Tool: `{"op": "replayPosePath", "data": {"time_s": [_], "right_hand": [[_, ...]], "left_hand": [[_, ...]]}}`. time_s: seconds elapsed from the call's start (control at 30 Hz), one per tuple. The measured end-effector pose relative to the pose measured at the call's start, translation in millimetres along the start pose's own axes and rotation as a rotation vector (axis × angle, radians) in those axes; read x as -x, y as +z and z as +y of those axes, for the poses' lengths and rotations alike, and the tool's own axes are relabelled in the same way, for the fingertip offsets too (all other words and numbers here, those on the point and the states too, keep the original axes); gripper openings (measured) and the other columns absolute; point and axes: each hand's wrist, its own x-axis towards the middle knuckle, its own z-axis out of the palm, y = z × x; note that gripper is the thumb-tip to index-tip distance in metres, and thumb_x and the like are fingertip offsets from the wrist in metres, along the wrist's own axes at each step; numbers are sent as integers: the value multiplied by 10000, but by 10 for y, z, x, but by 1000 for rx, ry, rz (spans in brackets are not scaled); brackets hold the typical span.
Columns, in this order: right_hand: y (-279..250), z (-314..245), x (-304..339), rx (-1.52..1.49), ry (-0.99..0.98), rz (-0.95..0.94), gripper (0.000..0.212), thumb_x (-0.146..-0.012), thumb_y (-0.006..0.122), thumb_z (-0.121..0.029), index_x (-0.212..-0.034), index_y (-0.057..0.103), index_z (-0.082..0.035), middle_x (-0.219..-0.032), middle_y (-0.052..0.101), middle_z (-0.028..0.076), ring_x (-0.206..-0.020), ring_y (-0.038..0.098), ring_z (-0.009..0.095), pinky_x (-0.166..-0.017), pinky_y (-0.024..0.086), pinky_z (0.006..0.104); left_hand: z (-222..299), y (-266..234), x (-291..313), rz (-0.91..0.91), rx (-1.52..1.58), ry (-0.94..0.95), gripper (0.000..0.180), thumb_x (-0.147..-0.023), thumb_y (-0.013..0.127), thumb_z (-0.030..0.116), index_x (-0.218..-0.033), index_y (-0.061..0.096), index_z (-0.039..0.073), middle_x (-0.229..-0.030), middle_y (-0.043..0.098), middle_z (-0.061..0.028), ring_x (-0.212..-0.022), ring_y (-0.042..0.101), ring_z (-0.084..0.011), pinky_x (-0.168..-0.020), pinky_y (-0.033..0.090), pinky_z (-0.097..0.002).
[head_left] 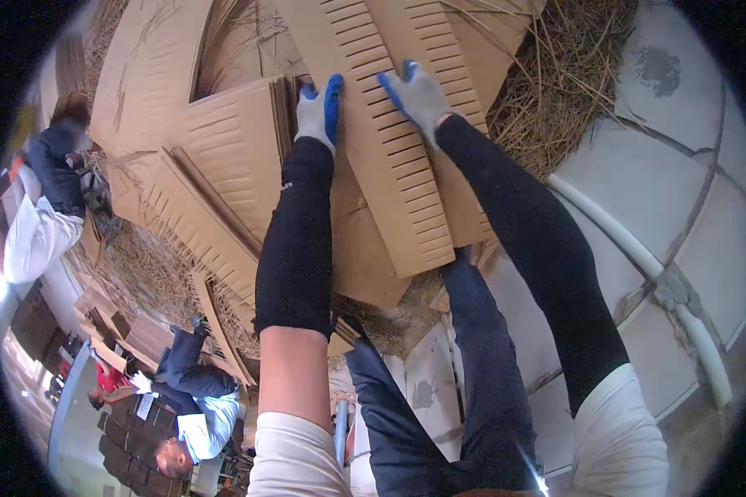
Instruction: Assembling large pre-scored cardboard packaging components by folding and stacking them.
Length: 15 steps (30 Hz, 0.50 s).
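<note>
My left hand (316,114), in a grey glove with blue fingertips, is beside the left edge of a long brown slotted cardboard strip (398,178). Its visible fingers are apart; a bundle of cardboard edges (283,108) stands just left of it. On the strip's other side, my right hand (423,98), gloved alike, rests with spread fingers where a second slotted cardboard strip (443,58) lies alongside. Short parallel slits run along an edge of each strip. Some fingers of both hands are out of sight.
More slotted cardboard (199,207) lies left, over loose straw (555,99). A white pipe (638,240) crosses pale floor slabs at right. A co-worker in a light top (211,427) is at lower left; another person (50,190) is farther left. My legs (485,356) are below.
</note>
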Motion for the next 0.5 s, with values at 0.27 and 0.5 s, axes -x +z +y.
{"op": "replayPosePath", "data": {"time_s": [0.27, 0.5], "right_hand": [[-495, 111, 1511, -696, 66, -28, 331, -974, 529, -210, -1195, 579, 32, -1045, 663, 118, -923, 652, 175, -831, 532, 291], [596, 667, 3075, -230, 114, -417, 546, -885, 671, -309, -1250, 520, 69, -1149, 627, 183, -1020, 609, 203, -882, 487, 310]], "left_hand": [[1148, -547, 2398, -328, -50, 207, 232, -912, 632, 223, -996, 673, 11, -831, 685, -29, -687, 605, -108, -626, 500, -269], [2417, -1207, 3926, -806, 646, 368, 190, -758, 720, 208, -809, 664, 33, -687, 613, -101, -588, 589, -236, -528, 452, -328]]}}
